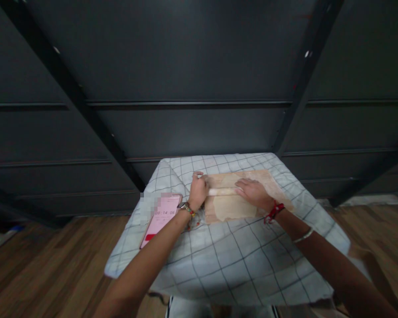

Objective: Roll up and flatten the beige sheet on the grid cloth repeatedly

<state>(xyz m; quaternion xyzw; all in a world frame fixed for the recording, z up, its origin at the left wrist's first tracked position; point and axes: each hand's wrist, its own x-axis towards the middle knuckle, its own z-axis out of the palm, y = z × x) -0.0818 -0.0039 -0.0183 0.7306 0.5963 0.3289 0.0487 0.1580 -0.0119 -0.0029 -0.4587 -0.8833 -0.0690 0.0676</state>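
Note:
A pale wooden rolling pin (223,191) lies crosswise over a sheet of rolled-out dough (234,207). Beneath the dough is a light wooden board (211,214), dusted whitish in places. My left hand (198,193) is closed around the pin's left end, just at the board's left edge. Over the pin's right end rests my right hand (253,192), its fingers pointing left and its palm hiding that end. Dough shows both behind the pin and in front of it.
A phone (164,218) with a running timer on its screen lies left of my left forearm. The small table is covered with a white checked cloth (219,251). A dark panelled wall (192,128) rises right behind it, and wooden flooring (82,251) surrounds it.

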